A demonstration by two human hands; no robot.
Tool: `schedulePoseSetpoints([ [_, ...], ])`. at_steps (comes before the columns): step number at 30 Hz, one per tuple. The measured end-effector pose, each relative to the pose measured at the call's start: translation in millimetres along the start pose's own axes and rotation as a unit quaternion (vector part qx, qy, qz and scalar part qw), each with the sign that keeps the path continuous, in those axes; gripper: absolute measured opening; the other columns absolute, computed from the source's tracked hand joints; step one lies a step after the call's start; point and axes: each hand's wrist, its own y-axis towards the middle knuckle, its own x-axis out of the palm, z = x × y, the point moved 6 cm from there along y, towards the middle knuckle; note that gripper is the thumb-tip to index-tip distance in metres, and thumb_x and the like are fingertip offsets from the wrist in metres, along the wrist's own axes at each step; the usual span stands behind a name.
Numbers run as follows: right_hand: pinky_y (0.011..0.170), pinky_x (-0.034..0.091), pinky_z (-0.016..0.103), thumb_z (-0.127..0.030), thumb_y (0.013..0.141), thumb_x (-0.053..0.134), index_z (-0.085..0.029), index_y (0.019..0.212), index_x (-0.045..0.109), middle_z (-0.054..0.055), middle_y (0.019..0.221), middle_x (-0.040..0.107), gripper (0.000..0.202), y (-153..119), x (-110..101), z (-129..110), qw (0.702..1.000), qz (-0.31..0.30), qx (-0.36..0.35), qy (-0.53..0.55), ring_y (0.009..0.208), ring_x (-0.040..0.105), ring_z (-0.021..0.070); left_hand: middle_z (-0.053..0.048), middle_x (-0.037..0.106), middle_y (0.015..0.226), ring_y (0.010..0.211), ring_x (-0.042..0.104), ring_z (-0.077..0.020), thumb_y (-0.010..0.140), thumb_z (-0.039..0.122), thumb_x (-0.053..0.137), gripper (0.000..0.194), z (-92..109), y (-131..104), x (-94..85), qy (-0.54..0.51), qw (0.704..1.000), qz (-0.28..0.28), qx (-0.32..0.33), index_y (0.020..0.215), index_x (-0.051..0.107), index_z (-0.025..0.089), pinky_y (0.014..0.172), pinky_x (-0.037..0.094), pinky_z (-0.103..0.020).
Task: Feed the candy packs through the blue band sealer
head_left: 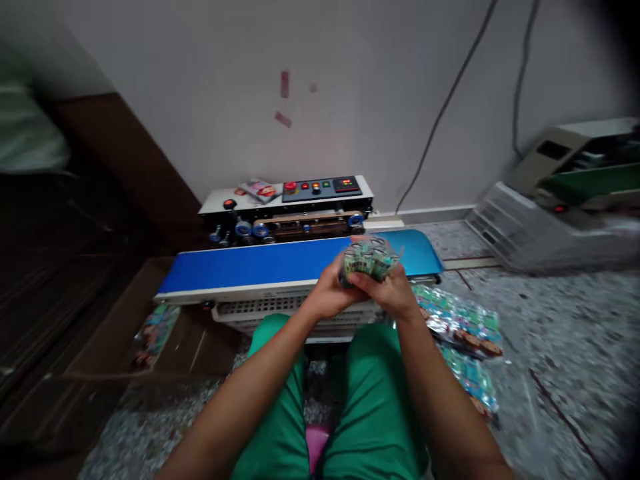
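Left hand (334,291) and right hand (391,291) curl partly closed around a clear packet (369,261), above the blue belt (250,268). Beyond them stands a pale wall (350,100); right of them, more packs (457,317) lie on the speckled floor (565,333); left, a box (120,333).

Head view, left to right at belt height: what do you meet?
Cardboard box → blue conveyor belt → bundle of clear packets held in both hands → clear plastic crate on the floor.
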Motion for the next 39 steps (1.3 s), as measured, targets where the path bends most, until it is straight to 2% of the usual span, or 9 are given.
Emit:
schedulePoseSetpoints([
  [3, 0.098, 0.044, 0.040, -0.037, 0.069, 0.074, -0.024, 0.115, 0.059, 0.006, 0.120, 0.057, 0.050, 26.6, 33.2, -7.4, 0.997, -0.044, -0.057, 0.002, 0.112, 0.054, 0.0241, -0.009, 0.067, 0.101, 0.093, 0.061, -0.0248, 0.067, 0.021, 0.071, 0.033, 0.5, 1.7, -40.3, 0.060, 0.997, 0.039, 0.037, 0.099, 0.066, 0.012, 0.087, 0.047, -0.038],
  [7, 0.099, 0.043, 0.039, -0.038, 0.068, 0.075, -0.024, 0.107, 0.063, 0.005, 0.115, 0.061, 0.043, 56.1, 64.4, -8.3, 0.993, -0.078, -0.092, -0.005, 0.109, 0.056, 0.0234, -0.008, 0.065, 0.110, 0.101, 0.060, -0.0253, 0.064, 0.023, 0.073, 0.038, 1.1, 14.0, -85.6, 0.125, 0.986, 0.072, 0.088, 0.101, 0.066, 0.017, 0.092, 0.044, -0.038],
  [11, 0.098, 0.044, 0.040, -0.036, 0.070, 0.072, -0.025, 0.104, 0.064, 0.004, 0.113, 0.063, 0.036, 74.2, 71.1, 7.8, 0.996, -0.047, -0.081, 0.007, 0.106, 0.059, 0.0222, -0.009, 0.064, 0.113, 0.105, 0.059, -0.0266, 0.064, 0.025, 0.073, 0.046, -14.2, 32.7, -100.0, 0.114, 0.988, 0.061, 0.080, 0.108, 0.060, 0.018, 0.092, 0.044, -0.039],
  [16, 0.087, 0.050, 0.040, -0.029, 0.069, 0.073, -0.021, 0.092, 0.068, 0.003, 0.097, 0.069, 0.025, 75.3, 37.0, 40.4, 0.996, 0.084, -0.037, 0.012, 0.090, 0.064, 0.0208, -0.015, 0.057, 0.120, 0.105, 0.058, -0.0277, 0.054, 0.025, 0.080, 0.076, -38.8, 57.4, -81.1, 0.053, 0.993, 0.097, 0.042, 0.120, 0.042, 0.017, 0.088, 0.045, -0.039],
  [20, 0.073, 0.054, 0.036, -0.028, 0.068, 0.073, -0.018, 0.079, 0.068, 0.003, 0.080, 0.068, 0.016, 68.8, -8.8, 47.2, 0.983, 0.180, -0.019, -0.041, 0.070, 0.064, 0.0171, -0.014, 0.058, 0.118, 0.106, 0.058, -0.0259, 0.064, 0.021, 0.073, 0.074, -36.7, 83.7, -49.4, 0.011, 0.996, 0.036, 0.076, 0.128, 0.035, 0.018, 0.090, 0.044, -0.038],
  [26, 0.081, 0.052, 0.037, -0.032, 0.067, 0.073, -0.019, 0.102, 0.064, 0.005, 0.097, 0.068, 0.039, 60.8, -83.8, 48.9, 0.961, 0.248, -0.041, -0.113, 0.084, 0.064, 0.0186, -0.012, 0.053, 0.128, 0.119, 0.050, -0.0250, 0.076, 0.013, 0.054, 0.055, -12.7, 133.9, 13.9, 0.074, 0.975, -0.084, 0.192, 0.129, 0.043, 0.019, 0.099, 0.038, -0.037],
  [31, 0.075, 0.053, 0.038, -0.037, 0.065, 0.073, -0.014, 0.087, 0.067, 0.008, 0.085, 0.070, 0.032, 39.4, -114.5, 118.1, 0.969, 0.185, 0.103, -0.129, 0.076, 0.065, 0.0209, -0.016, 0.050, 0.133, 0.123, 0.046, -0.0312, 0.059, 0.003, 0.060, 0.080, -63.3, 155.0, 63.2, 0.118, 0.978, -0.136, 0.110, 0.135, 0.037, 0.017, 0.102, 0.036, -0.044],
  [34, 0.070, 0.054, 0.036, -0.040, 0.068, 0.070, -0.013, 0.085, 0.069, 0.008, 0.081, 0.071, 0.032, 27.4, -116.2, 143.8, 0.964, 0.182, 0.177, -0.075, 0.072, 0.066, 0.0209, -0.013, 0.050, 0.133, 0.124, 0.044, -0.0299, 0.060, 0.006, 0.062, 0.073, -80.1, 151.1, 68.1, 0.114, 0.979, -0.143, 0.087, 0.130, 0.044, 0.019, 0.104, 0.033, -0.045],
  [39, 0.078, 0.054, 0.038, -0.037, 0.065, 0.074, -0.017, 0.091, 0.070, 0.005, 0.090, 0.072, 0.033, 46.6, -94.9, 107.4, 0.980, 0.165, 0.109, -0.022, 0.080, 0.067, 0.0208, -0.009, 0.061, 0.115, 0.101, 0.058, -0.0267, 0.057, 0.015, 0.071, 0.072, -56.6, 141.9, 35.9, 0.021, 0.993, -0.104, 0.059, 0.125, 0.047, 0.021, 0.086, 0.047, -0.038],
])
